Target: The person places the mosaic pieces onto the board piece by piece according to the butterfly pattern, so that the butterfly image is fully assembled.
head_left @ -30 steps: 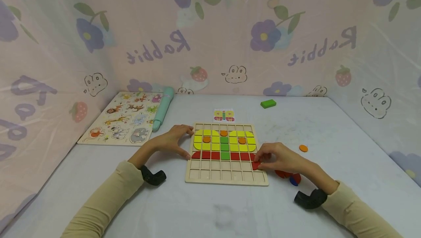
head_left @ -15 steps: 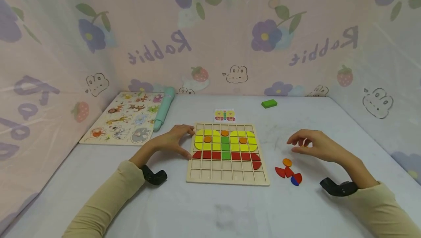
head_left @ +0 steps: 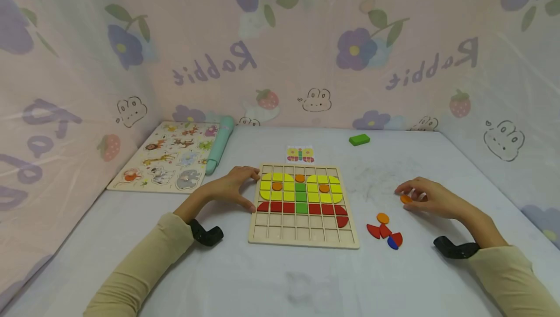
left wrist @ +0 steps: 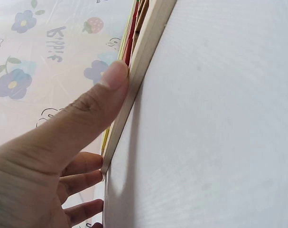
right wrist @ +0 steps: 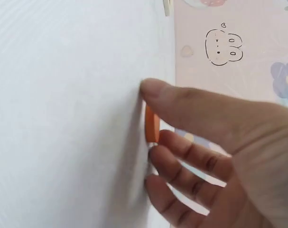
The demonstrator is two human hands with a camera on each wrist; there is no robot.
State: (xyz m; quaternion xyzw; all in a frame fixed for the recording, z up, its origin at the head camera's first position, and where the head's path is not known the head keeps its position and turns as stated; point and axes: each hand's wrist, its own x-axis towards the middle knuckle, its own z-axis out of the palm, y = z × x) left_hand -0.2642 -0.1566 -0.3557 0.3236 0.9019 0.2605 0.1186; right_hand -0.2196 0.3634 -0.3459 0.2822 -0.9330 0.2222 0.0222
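Observation:
A wooden grid board (head_left: 280,234) lies in the middle, filled with yellow, green, red and orange pieces in several rows. My left hand (head_left: 232,188) rests at its left edge, the thumb (left wrist: 116,75) touching the side and the other fingers spread along it. To the right of the board, my right hand (head_left: 430,198) pinches an orange disc (head_left: 406,199) between thumb and fingers, low over the table. The right wrist view shows this disc (right wrist: 152,124) edge-on. A red quarter-round piece (head_left: 342,221) sits under the red row at the right.
Between board and right hand lie another orange disc (head_left: 382,218), several red pieces (head_left: 373,231) and a blue one (head_left: 393,242). Behind the board is a butterfly picture card (head_left: 300,154). A green block (head_left: 359,139), a teal stick (head_left: 219,144) and an animal puzzle board (head_left: 150,173) lie farther back.
The right hand has let go of the red quarter-round piece on the board, moved right, and taken hold of an orange disc. The left hand has stayed at the board's edge.

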